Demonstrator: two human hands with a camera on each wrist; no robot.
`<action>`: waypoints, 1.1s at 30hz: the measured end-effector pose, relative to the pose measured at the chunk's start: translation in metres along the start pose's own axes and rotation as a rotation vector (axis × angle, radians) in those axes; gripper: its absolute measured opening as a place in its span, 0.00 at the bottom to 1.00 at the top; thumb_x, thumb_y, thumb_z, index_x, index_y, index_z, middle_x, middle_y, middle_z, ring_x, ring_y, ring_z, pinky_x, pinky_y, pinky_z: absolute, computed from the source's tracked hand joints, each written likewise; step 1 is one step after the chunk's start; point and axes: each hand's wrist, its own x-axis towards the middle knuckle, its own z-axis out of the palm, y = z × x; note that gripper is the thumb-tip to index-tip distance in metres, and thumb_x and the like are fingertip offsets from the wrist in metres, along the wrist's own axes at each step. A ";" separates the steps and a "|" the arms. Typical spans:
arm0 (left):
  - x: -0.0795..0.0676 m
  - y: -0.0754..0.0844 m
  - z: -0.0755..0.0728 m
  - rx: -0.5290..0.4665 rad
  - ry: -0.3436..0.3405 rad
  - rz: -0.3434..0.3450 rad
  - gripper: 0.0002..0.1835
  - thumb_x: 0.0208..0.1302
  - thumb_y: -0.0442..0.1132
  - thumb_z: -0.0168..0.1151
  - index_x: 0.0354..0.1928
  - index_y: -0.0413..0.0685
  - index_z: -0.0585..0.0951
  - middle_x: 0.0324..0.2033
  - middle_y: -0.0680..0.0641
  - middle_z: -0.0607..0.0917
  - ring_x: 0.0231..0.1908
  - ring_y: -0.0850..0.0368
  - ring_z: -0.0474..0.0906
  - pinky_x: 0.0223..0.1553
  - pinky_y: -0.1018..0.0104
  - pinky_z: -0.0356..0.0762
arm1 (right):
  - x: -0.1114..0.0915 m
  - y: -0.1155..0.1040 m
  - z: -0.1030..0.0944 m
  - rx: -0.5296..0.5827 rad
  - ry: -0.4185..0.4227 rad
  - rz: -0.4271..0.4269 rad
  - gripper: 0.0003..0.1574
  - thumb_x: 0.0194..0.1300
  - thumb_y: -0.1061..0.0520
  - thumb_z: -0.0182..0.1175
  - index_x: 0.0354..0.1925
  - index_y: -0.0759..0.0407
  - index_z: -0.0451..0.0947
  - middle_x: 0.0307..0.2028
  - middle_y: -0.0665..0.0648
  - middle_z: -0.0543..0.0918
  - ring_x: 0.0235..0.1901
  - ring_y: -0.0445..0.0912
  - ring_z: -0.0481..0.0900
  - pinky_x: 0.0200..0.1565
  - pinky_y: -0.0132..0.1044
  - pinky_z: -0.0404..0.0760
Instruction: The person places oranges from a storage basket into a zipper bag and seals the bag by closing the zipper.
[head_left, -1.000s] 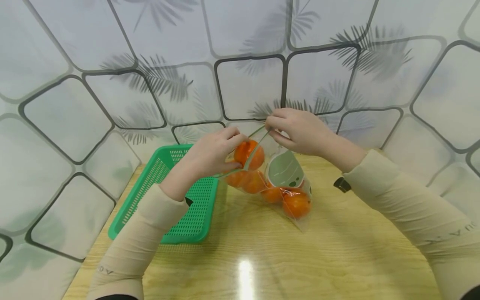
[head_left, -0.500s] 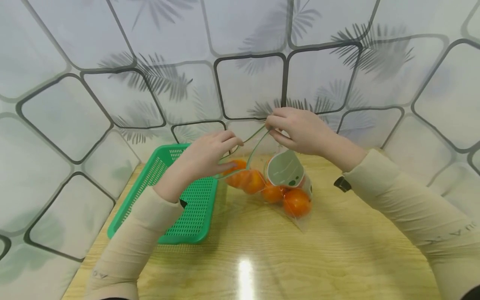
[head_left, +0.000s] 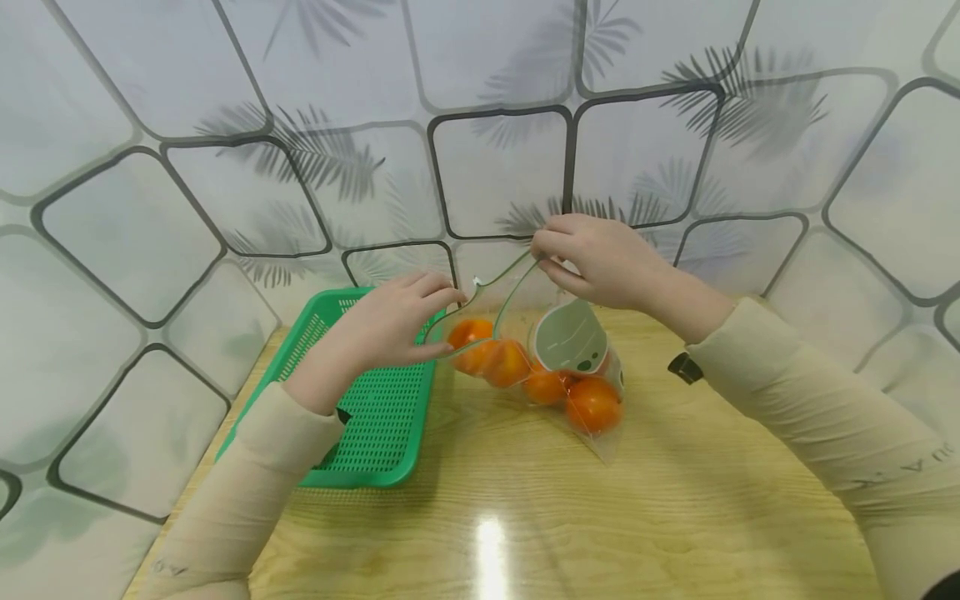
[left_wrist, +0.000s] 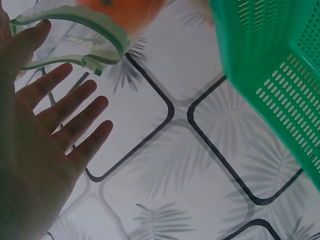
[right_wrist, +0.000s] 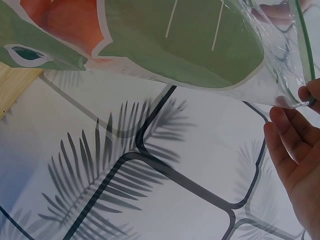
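A clear zip bag (head_left: 517, 321) with a green-edged mouth and a printed green patch leans on the table, its mouth spread wide. Several round orange fruits (head_left: 594, 406) lie inside it. My right hand (head_left: 603, 262) pinches the top corner of the bag between thumb and fingertips, as the right wrist view also shows. At the other end of the mouth is my left hand (head_left: 382, 325), its fingers stretched out and holding nothing. Its thumb overlaps the bag's rim (left_wrist: 107, 32) in the left wrist view; whether it touches cannot be told.
A green plastic basket (head_left: 408, 467) with perforated walls stands left of the bag, partly beneath my left forearm. The wooden table (head_left: 600, 517) meets a wall (head_left: 502, 175) with a leaf-and-frame pattern behind.
My left hand lets go of a round orange fruit, which drops into the bag, then draws back left and slightly down over the basket. My right hand keeps its hold on the bag corner.
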 end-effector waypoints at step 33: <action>-0.062 -0.012 0.000 0.041 -0.084 -0.129 0.38 0.59 0.55 0.79 0.70 0.55 0.79 0.71 0.37 0.76 0.70 0.32 0.74 0.69 0.33 0.72 | -0.005 0.002 0.000 0.002 -0.007 -0.009 0.03 0.76 0.58 0.61 0.43 0.55 0.81 0.38 0.56 0.83 0.35 0.50 0.81 0.37 0.47 0.83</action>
